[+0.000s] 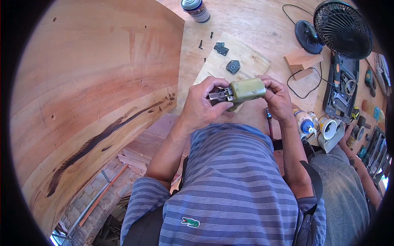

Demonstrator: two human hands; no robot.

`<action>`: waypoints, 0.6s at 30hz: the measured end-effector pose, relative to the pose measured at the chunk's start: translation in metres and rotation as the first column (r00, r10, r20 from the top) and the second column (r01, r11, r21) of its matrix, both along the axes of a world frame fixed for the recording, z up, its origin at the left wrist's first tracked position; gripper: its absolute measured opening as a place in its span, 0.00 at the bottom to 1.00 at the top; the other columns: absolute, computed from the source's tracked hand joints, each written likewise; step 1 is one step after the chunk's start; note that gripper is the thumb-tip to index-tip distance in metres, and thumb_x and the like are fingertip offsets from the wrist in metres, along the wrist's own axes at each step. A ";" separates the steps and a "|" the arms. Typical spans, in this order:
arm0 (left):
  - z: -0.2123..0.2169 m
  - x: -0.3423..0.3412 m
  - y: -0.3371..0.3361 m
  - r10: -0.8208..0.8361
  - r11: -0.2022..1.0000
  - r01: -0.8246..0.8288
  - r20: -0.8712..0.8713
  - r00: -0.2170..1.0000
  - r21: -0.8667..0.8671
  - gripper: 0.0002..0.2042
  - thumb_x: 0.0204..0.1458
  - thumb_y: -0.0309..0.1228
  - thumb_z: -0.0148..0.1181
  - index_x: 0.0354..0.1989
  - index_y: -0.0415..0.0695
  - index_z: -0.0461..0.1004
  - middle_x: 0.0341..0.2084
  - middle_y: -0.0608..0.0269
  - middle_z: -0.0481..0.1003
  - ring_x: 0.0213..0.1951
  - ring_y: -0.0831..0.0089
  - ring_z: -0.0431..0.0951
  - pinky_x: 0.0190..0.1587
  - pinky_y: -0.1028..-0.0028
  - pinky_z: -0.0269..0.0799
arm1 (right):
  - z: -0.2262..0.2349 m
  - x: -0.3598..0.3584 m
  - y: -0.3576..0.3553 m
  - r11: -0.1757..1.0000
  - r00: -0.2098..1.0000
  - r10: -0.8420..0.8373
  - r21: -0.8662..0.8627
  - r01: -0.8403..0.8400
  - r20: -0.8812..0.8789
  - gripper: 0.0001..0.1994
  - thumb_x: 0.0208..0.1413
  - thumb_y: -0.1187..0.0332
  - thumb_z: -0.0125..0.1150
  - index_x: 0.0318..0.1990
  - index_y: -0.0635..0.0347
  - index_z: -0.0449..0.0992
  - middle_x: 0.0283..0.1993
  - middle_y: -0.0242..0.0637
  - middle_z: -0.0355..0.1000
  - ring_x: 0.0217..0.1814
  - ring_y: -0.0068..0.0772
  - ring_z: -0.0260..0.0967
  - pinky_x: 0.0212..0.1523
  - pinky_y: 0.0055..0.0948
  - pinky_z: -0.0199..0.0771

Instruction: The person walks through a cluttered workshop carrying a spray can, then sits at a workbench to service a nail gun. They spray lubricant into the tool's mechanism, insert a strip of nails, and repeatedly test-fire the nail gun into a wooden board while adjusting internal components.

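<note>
Between my two hands, above the near edge of the workbench, is an olive-green rounded tool housing (248,89) with a dark metal mechanism (218,96) at its left end. My left hand (199,102) is closed around the metal end, fingers above and thumb below. Fingers and thumb of my right hand (279,98) pinch the right end of the green housing. Just beyond it, a dark round cover plate (233,67) and small flat black pieces (221,48) lie on a thin plywood board (251,59). The housing's underside is mostly hidden.
Black screws (200,44) lie left of the board, near a spray can (197,11). A tall wooden panel (102,61) walls off the left. On the right are a black fan (342,30), wood block (301,61), open tool case (341,92), bottle (305,125) and another person's arm (361,168).
</note>
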State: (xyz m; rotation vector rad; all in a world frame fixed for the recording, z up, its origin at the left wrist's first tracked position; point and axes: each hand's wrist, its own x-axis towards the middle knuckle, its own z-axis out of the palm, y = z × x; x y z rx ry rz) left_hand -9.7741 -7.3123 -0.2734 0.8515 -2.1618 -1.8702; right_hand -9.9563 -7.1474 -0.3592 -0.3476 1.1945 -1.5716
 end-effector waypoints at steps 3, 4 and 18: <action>-0.004 0.004 0.002 0.004 1.000 -0.005 -0.026 1.000 -0.016 0.22 0.40 0.19 0.71 0.46 0.38 0.72 0.42 0.59 0.77 0.44 0.75 0.77 0.47 0.74 0.74 | 0.003 -0.001 -0.002 0.999 0.997 0.039 -0.002 -0.039 -0.061 0.02 0.55 0.80 0.59 0.35 0.67 0.77 0.49 0.36 0.72 0.49 0.24 0.68 0.53 0.25 0.70; -0.005 0.005 0.002 -0.007 0.999 0.006 -0.042 0.999 -0.043 0.22 0.40 0.19 0.71 0.46 0.38 0.72 0.43 0.58 0.77 0.44 0.74 0.77 0.47 0.74 0.74 | 0.003 -0.001 -0.002 0.999 0.997 0.042 -0.005 -0.042 -0.063 0.02 0.55 0.80 0.60 0.35 0.67 0.77 0.49 0.35 0.72 0.49 0.24 0.68 0.53 0.25 0.69; -0.036 0.018 -0.010 0.331 0.840 -0.105 -0.349 0.877 0.533 0.22 0.42 0.13 0.68 0.48 0.36 0.71 0.44 0.53 0.77 0.46 0.69 0.78 0.51 0.69 0.76 | 0.050 0.016 -0.020 0.955 0.981 -0.168 -0.264 0.138 -0.095 0.08 0.57 0.80 0.59 0.43 0.67 0.78 0.51 0.38 0.69 0.53 0.25 0.69 0.53 0.25 0.72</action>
